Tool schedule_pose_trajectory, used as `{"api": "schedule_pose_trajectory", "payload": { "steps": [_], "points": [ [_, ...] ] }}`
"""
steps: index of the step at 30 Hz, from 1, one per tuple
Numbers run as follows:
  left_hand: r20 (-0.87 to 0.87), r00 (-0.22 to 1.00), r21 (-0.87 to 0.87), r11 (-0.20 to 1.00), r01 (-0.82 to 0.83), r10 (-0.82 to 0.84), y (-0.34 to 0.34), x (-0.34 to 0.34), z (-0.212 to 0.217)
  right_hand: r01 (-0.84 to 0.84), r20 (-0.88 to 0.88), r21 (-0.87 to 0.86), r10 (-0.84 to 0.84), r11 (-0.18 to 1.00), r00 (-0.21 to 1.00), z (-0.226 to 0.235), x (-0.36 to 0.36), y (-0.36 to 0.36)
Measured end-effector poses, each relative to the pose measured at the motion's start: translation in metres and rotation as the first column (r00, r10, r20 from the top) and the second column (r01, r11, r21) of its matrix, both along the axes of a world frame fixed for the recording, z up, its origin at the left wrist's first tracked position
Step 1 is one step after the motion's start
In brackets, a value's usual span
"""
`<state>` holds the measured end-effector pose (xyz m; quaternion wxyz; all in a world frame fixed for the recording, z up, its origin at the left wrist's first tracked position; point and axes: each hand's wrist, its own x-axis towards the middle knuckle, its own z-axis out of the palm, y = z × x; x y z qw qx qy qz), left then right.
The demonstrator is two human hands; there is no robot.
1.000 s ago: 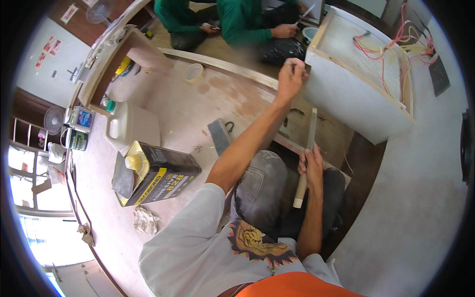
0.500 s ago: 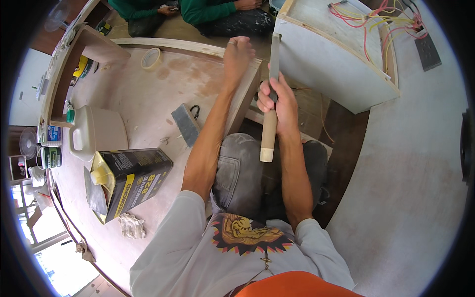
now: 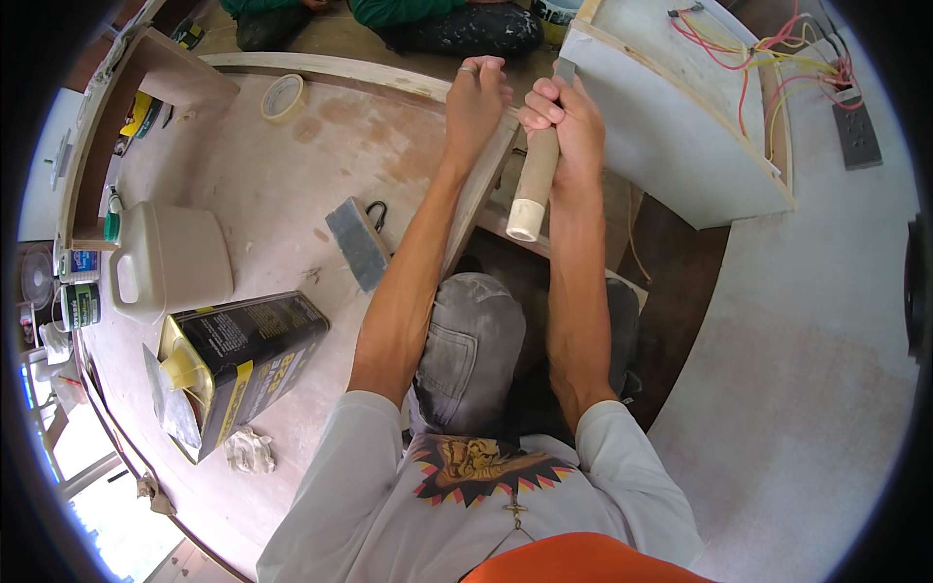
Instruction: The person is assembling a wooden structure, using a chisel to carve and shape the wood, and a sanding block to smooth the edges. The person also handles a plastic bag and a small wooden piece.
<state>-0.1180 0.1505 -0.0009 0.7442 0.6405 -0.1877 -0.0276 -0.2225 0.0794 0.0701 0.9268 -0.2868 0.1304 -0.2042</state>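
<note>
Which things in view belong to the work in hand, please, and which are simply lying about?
In use, it seems:
- wooden-handled tool, in right hand
- wooden edge, near left hand

Apparently lying about:
- grey block
- black can
- beige jug
- crumpled wad

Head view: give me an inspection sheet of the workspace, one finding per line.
Surface: pale panel, brownish patches toward its far edge.
Job's things: pale-handled tool with a flat grey end.
Clutter: metal can, jug, grey block, crumpled wad on the panel.
Hands: right hand grips the tool; left hand curled near the panel's edge, contents unclear.
Cables: red and yellow wires spread over the white box.
Surroundings: two people in green sleeves beyond.
</note>
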Motion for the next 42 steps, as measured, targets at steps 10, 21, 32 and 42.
{"api": "schedule_pose_trajectory", "payload": {
  "steps": [10, 21, 32, 42],
  "points": [
    [-0.008, 0.999, 0.011, 0.999, -0.047, 0.048, 0.000, 0.005, 0.000, -0.030, 0.061, 0.200, 0.018, 0.979, 0.998, 0.009, -0.014, 0.029],
    [-0.029, 0.998, 0.040, 0.997, -0.063, 0.064, -0.001, 0.012, -0.006, -0.024, -0.002, 0.033, 0.024, 0.999, 1.000, 0.005, -0.014, 0.030],
    [0.002, 0.998, 0.022, 0.998, -0.058, 0.058, -0.006, 0.011, -0.002, -0.060, 0.093, 0.103, 0.051, 0.993, 0.994, 0.001, -0.019, 0.022],
    [0.008, 0.999, 0.028, 0.999, -0.041, 0.041, -0.004, 0.016, -0.006, 0.001, 0.052, 0.015, -0.002, 1.000, 0.999, -0.003, -0.004, 0.021]
  ]
}}
